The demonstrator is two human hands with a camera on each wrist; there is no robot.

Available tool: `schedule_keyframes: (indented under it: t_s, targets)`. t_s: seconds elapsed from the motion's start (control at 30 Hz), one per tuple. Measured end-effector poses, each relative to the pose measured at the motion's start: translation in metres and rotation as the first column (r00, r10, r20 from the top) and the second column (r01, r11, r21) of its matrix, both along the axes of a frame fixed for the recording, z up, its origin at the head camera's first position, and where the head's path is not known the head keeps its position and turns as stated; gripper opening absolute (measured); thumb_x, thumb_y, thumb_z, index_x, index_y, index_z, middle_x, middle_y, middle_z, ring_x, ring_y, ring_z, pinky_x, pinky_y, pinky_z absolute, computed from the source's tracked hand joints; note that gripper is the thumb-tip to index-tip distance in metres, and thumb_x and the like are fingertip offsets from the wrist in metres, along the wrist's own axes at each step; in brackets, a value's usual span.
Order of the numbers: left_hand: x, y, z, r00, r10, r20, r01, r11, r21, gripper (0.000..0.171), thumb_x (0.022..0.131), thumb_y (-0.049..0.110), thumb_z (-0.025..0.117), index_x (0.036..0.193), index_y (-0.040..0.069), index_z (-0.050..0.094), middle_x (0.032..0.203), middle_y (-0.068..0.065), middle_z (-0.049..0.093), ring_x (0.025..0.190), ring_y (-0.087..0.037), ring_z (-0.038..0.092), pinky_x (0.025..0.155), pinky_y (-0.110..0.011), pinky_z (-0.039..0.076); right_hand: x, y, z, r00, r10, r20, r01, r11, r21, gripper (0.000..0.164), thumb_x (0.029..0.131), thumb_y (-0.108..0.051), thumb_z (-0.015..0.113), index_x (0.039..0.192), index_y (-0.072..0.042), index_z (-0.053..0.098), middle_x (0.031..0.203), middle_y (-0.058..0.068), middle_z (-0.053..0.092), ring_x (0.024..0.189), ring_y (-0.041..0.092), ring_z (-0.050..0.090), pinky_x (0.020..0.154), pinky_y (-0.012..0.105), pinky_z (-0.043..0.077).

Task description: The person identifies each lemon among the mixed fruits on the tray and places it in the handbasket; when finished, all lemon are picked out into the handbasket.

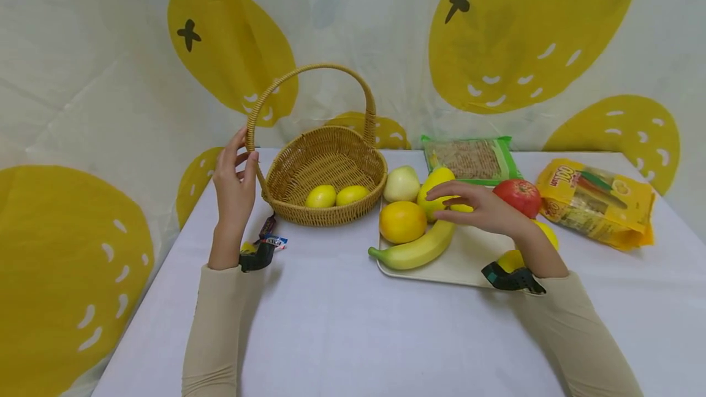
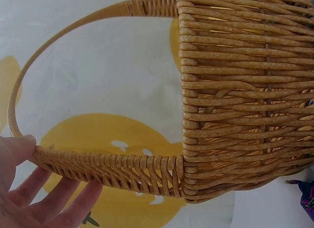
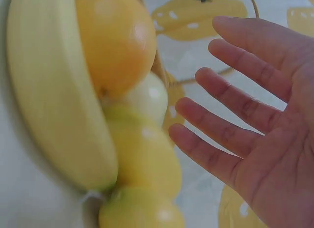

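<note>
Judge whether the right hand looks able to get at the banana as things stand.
Probably yes: the right hand is empty and close by, and nothing lies on the banana, though fruit crowds its far side.

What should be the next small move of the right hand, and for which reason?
The right hand could probably lower a little and close round the nearest yellow fruit. It is open, holds nothing and hovers close to this fruit. Meanwhile, the left hand holds the handle of the basket, where two lemons leave much of the bottom bare.
</note>
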State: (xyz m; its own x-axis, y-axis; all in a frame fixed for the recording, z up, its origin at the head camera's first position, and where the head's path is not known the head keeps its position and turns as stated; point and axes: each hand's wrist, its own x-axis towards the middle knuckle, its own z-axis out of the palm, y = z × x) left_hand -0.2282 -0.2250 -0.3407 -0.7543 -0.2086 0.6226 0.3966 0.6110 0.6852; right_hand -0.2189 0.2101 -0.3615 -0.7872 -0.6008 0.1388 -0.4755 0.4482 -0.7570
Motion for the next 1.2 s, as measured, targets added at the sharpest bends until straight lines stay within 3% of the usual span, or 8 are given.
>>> schedule_keyframes:
  t_s: [0.23,0.43,0.57,0.67,0.8,0.9,1.0,1.2]
  targets:
    - [0.001,0.000,0.001,1.000,0.001,-0.014,-0.001,1.000,-0.004,0.045,0.100,0.017,0.056,0.144,0.020,0.049,0.128,-0.015,0.056,0.109,-0.029,0.063,0.075,-0.007,0.045,-0.005,0.016,-0.003,0.991,-0.126,0.044,0.126,0.992,0.005,0.032,0.095,-0.019,0.065,0.124,-0.007,0.064,0.131,0.013,0.059,0.128,0.034,0.045,0.106,0.061,0.033]
    - [0.001,0.000,0.002,1.000,-0.002,-0.013,0.002,1.000,0.005,0.045,0.100,0.016,0.056,0.144,0.021,0.049,0.128,-0.015,0.056,0.110,-0.029,0.063,0.074,-0.007,0.045,-0.009,0.026,-0.006,0.981,-0.177,0.077,0.178,0.984,-0.001,0.034,0.093,-0.018,0.067,0.123,-0.002,0.063,0.136,0.019,0.053,0.133,0.038,0.036,0.106,0.069,0.024]
    - [0.001,0.000,0.002,1.000,0.001,-0.005,-0.001,1.000,0.002,0.046,0.100,0.016,0.056,0.144,0.022,0.049,0.128,-0.014,0.056,0.110,-0.029,0.063,0.075,-0.006,0.045,-0.009,0.030,-0.009,0.981,-0.171,0.088,0.169,0.985,0.023,0.035,0.094,-0.019,0.066,0.126,-0.003,0.061,0.139,0.020,0.050,0.134,0.039,0.033,0.101,0.066,0.029]
    - [0.001,0.000,0.002,1.000,0.003,0.000,-0.003,1.000,-0.003,0.046,0.100,0.017,0.056,0.144,0.022,0.049,0.128,-0.014,0.056,0.110,-0.029,0.062,0.075,-0.007,0.045,-0.009,0.034,-0.011,0.978,-0.176,0.110,0.169,0.983,0.076,0.037,0.095,-0.023,0.065,0.129,-0.008,0.060,0.141,0.017,0.049,0.130,0.037,0.036,0.094,0.054,0.037]
    - [0.001,0.000,0.001,1.000,-0.002,0.002,0.002,1.000,0.001,0.046,0.100,0.016,0.056,0.144,0.022,0.049,0.128,-0.015,0.056,0.110,-0.029,0.063,0.075,-0.006,0.045,-0.009,0.038,-0.014,0.980,-0.151,0.126,0.134,0.982,0.133,0.038,0.095,-0.024,0.065,0.130,-0.010,0.060,0.143,0.017,0.047,0.124,0.034,0.040,0.088,0.046,0.039]
    - [0.001,0.000,0.001,1.000,-0.006,0.000,0.006,1.000,0.010,0.046,0.100,0.015,0.056,0.144,0.022,0.049,0.128,-0.015,0.056,0.110,-0.029,0.063,0.074,-0.006,0.046,-0.009,0.040,-0.016,0.986,-0.102,0.135,0.083,0.987,0.139,0.038,0.094,-0.022,0.065,0.130,-0.008,0.059,0.144,0.019,0.046,0.129,0.037,0.039,0.096,0.056,0.039]
    - [0.000,0.000,0.001,1.000,-0.005,-0.001,0.005,1.000,0.013,0.046,0.100,0.015,0.056,0.144,0.022,0.050,0.128,-0.015,0.056,0.110,-0.029,0.063,0.074,-0.006,0.046,-0.009,0.039,-0.017,0.985,-0.057,0.164,0.033,0.989,0.146,0.041,0.093,-0.023,0.067,0.130,-0.007,0.060,0.145,0.018,0.046,0.135,0.039,0.035,0.103,0.065,0.031]
    - [0.000,0.000,0.001,1.000,0.001,0.008,-0.001,1.000,0.009,0.046,0.100,0.015,0.056,0.144,0.023,0.049,0.128,-0.015,0.055,0.111,-0.029,0.063,0.074,-0.007,0.045,-0.005,0.039,-0.015,0.954,-0.083,0.288,0.004,0.964,0.265,0.049,0.089,-0.036,0.071,0.132,-0.017,0.059,0.142,0.011,0.050,0.132,0.035,0.037,0.106,0.065,0.028]
